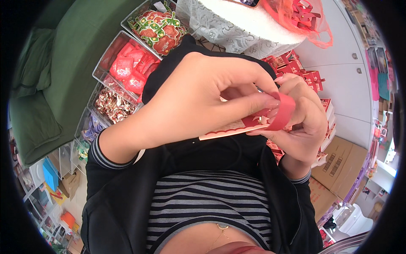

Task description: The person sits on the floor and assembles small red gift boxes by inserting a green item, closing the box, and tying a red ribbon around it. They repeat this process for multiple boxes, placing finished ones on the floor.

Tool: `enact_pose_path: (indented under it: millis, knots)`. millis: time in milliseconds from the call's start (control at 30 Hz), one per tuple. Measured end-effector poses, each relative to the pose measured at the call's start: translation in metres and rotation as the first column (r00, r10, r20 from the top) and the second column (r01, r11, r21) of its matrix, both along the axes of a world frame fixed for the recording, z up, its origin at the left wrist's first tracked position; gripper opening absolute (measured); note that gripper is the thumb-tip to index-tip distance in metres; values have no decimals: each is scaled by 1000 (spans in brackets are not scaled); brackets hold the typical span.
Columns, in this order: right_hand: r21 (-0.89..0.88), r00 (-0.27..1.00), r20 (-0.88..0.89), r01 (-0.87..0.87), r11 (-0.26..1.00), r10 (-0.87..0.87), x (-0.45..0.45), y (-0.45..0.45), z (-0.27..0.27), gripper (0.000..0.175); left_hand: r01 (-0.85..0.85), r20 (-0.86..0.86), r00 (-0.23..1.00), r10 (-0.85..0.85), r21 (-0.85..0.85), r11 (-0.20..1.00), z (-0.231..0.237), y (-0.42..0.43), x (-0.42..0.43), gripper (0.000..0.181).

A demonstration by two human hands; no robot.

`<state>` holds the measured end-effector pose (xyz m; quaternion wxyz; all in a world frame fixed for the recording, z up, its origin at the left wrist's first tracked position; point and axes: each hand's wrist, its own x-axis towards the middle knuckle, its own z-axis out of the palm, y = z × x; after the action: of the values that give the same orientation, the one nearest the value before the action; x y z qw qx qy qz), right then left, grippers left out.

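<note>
My left hand (203,95) pinches a looped red strap (284,111) between thumb and forefinger. My right hand (301,117) grips the other side of the strap, its thumb under the end of a red and cream printed paper piece (234,130). A small metallic fastener (262,119) shows inside the loop. My left hand hides much of the paper piece, so its full shape cannot be told. Both hands are close together above my lap.
Clear bins at the upper left hold red packets (133,66), printed cutouts (161,30) and metallic wrapped pieces (114,104). Red printed boxes (314,79) and a cardboard box (339,162) stand at the right. Ahead is a lace-covered table (234,19) with a red mesh bag (304,19).
</note>
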<state>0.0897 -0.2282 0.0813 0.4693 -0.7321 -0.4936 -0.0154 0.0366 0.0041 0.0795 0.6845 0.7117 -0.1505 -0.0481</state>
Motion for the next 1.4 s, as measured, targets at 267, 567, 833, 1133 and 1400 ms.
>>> enact_pose_path:
  millis: [267, 567, 833, 1133, 1400]
  knots:
    - [-45, 998, 42, 39, 998, -37, -3, -2, -1, 44, 66, 21, 998, -66, -11, 998, 12, -1, -6, 20]
    - [-88, 999, -39, 3, 996, -6, 0, -7, 3, 42, 104, -252, 945, -209, -375, 921, 5, 1, -3, 25]
    - [-24, 976, -155, 152, 988, -154, -14, 2, 5, 39, 87, -220, 958, -184, -387, 918, 4, 0, -4, 24]
    - [46, 989, -135, 67, 997, -60, -8, 0, -3, 41, 101, -160, 973, -166, -349, 932, -13, 0, -9, 23]
    - [42, 999, -42, 28, 999, -26, -3, 1, -5, 44, 78, -159, 977, -142, -353, 932, -16, 1, -10, 19]
